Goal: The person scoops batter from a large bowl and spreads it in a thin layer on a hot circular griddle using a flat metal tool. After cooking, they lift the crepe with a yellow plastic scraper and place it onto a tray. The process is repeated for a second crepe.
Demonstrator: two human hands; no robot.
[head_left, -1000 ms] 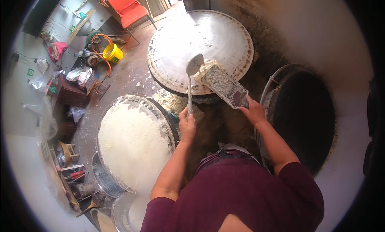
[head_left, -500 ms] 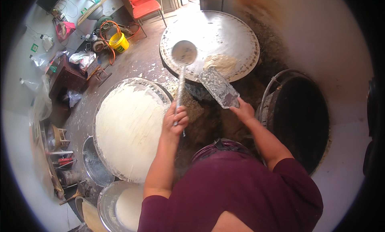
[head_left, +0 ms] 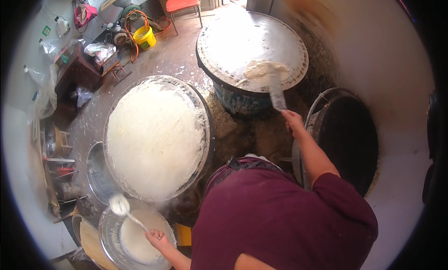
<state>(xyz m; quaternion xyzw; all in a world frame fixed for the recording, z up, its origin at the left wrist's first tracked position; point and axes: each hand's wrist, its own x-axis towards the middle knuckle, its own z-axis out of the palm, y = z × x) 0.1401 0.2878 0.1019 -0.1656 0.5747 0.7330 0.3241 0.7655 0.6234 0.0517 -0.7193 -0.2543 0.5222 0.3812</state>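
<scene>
My left hand (head_left: 159, 239) is closed round the handle of a long ladle (head_left: 120, 205). The ladle's pale-coated head is over the rim of a metal basin (head_left: 106, 229) with creamy batter (head_left: 133, 239) in it. In my right hand (head_left: 293, 121) is a flat, batter-smeared scraper (head_left: 277, 96), blurred by motion. Its far end reaches a patch of batter (head_left: 255, 70) near the front edge of the far round griddle (head_left: 233, 41). A wide sheet of pale batter (head_left: 156, 137) covers most of the left round griddle (head_left: 206, 125).
A dark round lid or pan (head_left: 347, 141) stands tilted against the wall on my right. Beside the left griddle sits another metal basin (head_left: 95, 172). Farther off are a yellow bucket (head_left: 144, 38), an orange hose (head_left: 128, 23) and a red chair (head_left: 182, 2).
My left hand has swung the ladle down from between the griddles to the batter basin at lower left. My right hand has moved right, turning the scraper onto the batter patch.
</scene>
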